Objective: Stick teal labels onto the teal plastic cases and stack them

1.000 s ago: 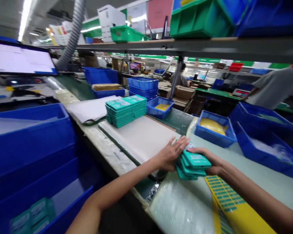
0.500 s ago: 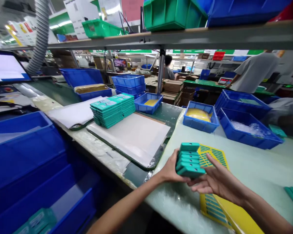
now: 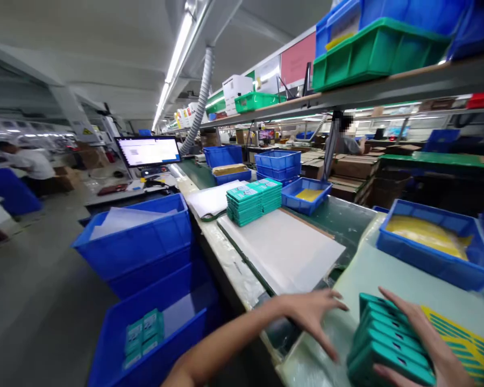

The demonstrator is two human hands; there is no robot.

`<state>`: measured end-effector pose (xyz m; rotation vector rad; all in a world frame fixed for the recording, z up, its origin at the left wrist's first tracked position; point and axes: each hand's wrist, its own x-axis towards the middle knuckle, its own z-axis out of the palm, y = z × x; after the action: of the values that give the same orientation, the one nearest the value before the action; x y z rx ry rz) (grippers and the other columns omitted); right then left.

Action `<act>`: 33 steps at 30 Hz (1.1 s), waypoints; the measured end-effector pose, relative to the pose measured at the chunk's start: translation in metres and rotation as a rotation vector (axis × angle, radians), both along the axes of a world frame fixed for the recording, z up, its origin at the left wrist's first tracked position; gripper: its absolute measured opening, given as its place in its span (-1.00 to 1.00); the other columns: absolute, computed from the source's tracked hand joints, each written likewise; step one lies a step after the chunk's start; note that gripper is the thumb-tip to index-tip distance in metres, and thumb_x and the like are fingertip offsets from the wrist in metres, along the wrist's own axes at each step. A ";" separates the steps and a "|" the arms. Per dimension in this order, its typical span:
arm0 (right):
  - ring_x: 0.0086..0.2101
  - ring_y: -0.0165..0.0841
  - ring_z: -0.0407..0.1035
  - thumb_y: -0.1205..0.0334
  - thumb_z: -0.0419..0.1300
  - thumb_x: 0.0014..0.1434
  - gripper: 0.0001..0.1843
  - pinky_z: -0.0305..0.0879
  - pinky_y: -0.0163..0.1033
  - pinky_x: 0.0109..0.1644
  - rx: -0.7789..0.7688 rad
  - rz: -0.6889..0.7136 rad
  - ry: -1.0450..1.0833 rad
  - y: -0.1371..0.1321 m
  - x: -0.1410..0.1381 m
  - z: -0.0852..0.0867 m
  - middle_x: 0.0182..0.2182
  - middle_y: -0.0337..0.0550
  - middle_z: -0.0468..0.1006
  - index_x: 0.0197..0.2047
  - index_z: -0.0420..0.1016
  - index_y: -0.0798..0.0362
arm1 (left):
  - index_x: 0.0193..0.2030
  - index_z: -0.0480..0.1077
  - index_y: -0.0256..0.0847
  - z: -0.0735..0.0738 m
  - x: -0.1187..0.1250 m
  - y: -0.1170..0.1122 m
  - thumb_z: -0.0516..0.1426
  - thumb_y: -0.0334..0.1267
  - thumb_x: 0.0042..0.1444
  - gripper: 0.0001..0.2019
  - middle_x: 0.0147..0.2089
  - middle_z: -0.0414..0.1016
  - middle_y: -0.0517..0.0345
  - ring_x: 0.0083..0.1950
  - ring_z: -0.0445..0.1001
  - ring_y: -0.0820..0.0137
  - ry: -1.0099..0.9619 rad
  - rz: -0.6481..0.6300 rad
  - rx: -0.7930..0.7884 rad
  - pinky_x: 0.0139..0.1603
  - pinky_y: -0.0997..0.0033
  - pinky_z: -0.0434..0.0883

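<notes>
My right hand (image 3: 419, 344) is closed round a stack of several teal boxes (image 3: 383, 338) at the lower right, above the pale green bench top (image 3: 371, 269). My left hand (image 3: 312, 314) hovers just left of the stack with its fingers spread, touching none of the boxes and holding nothing. A yellow label sheet (image 3: 463, 341) lies under and to the right of the stack. Farther up the bench, two piles of the same teal boxes (image 3: 253, 201) stand beside a white sheet (image 3: 284, 247).
Blue bins (image 3: 431, 242) with yellow contents sit at the right and at mid bench (image 3: 308, 196). Stacked blue crates (image 3: 141, 242) stand on the left; the lowest one (image 3: 153, 344) holds teal boxes. A monitor (image 3: 148, 151), shelves with green bins (image 3: 379, 48), and other people are around.
The view swung left and down. My left hand has come off the teal stack and opened; my right hand now holds the stack alone, lower right.
</notes>
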<state>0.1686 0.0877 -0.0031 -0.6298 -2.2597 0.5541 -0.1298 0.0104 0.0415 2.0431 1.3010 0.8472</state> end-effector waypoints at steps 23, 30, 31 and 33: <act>0.45 0.25 0.25 -0.14 0.70 -0.08 0.59 0.11 0.34 0.58 -0.532 0.084 0.109 -0.027 -0.001 0.060 0.51 0.26 0.21 0.75 -0.18 -0.10 | 0.06 0.45 -0.22 0.114 -0.104 0.031 0.09 -0.16 0.52 -0.80 0.10 0.49 -0.22 0.23 0.47 -0.01 0.208 0.838 0.684 0.40 -0.06 0.42; 0.52 0.23 0.13 -0.22 0.70 -0.11 0.71 0.02 0.34 0.63 -0.526 0.080 0.149 -0.025 -0.003 0.057 0.56 0.28 0.12 0.77 -0.32 -0.08 | 0.16 0.56 -0.17 0.041 0.057 0.049 0.20 0.15 0.46 -0.57 0.09 0.60 -0.07 0.13 0.60 0.14 -0.376 0.543 0.459 0.22 0.18 0.56; 0.56 0.24 0.04 -0.23 0.70 -0.10 0.73 -0.04 0.36 0.65 -0.534 0.058 0.156 -0.025 -0.004 0.054 0.60 0.30 0.04 0.77 -0.36 -0.07 | 0.19 0.55 -0.19 0.030 0.072 0.050 0.18 0.20 0.47 -0.51 0.08 0.62 -0.08 0.10 0.63 0.15 -0.457 0.518 0.385 0.16 0.21 0.59; 0.62 0.23 -0.12 -0.24 0.69 -0.11 0.79 -0.15 0.37 0.67 -0.570 0.027 0.181 -0.025 -0.005 0.048 0.66 0.33 -0.12 0.77 -0.48 -0.03 | 0.19 0.57 -0.25 0.012 0.095 0.050 0.12 0.31 0.48 -0.39 0.06 0.67 -0.13 0.03 0.68 0.14 -0.589 0.444 0.215 0.07 0.23 0.64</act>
<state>0.1636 0.0625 0.0452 -0.7849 -1.9379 1.2380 -0.0346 0.0606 0.0530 1.4703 1.3623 1.6987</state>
